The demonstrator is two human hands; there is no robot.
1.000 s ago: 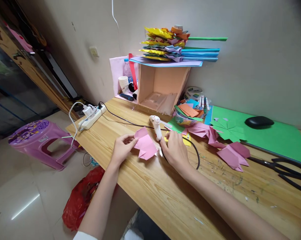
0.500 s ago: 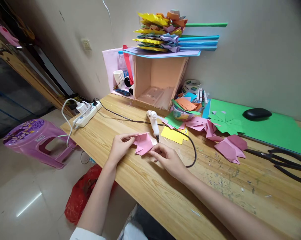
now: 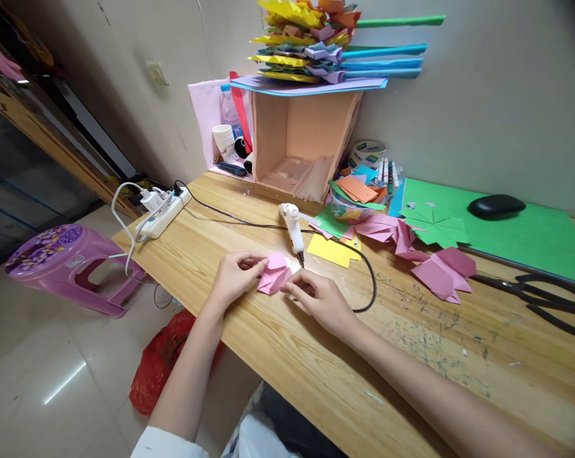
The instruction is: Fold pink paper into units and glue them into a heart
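Both hands are on the pink paper [image 3: 274, 272], just above the near part of the table [image 3: 316, 375], close to its front edge. The left hand [image 3: 240, 278] pinches the paper's left side between thumb and fingers; the right hand [image 3: 320, 302] has thumb and finger closed on its lower right corner. A second ago only the left hand held it, and the right was up beside the glue gun [image 3: 293, 230]. Now that hand has come down to the paper, and the yellow paper [image 3: 329, 249] it mostly covered lies in plain sight. The pink paper looks smaller too, folded over on itself where it had been spread wider. The gun hasn't budged: it lies just beyond the hands, its cord [image 3: 374, 280] looping round to the right. Off that way, the pink pieces [image 3: 443, 275] and the scissors [image 3: 521, 289] rest as before.
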